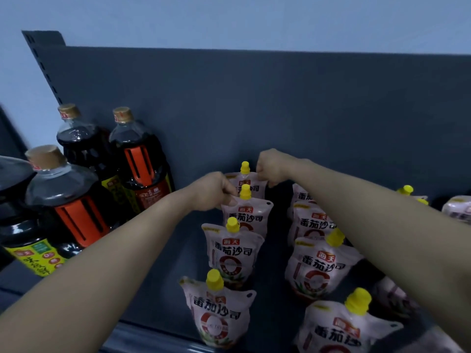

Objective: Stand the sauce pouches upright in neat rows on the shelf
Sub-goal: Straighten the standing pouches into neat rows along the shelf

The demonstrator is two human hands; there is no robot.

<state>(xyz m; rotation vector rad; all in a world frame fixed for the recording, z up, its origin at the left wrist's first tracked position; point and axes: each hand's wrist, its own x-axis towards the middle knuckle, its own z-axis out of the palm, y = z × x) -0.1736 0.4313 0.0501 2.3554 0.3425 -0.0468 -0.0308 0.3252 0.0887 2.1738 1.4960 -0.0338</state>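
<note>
Both hands at rearmost pouch (251, 180) of left row, against shelf back panel (305, 110). Left hand (212, 191) pinches its left top corner; right hand (274, 168) pinches right top corner. Pouch upright, yellow cap up. Three more pouches in front of it; second row right of it. Dark sauce bottles (137, 159) left of it.
</note>
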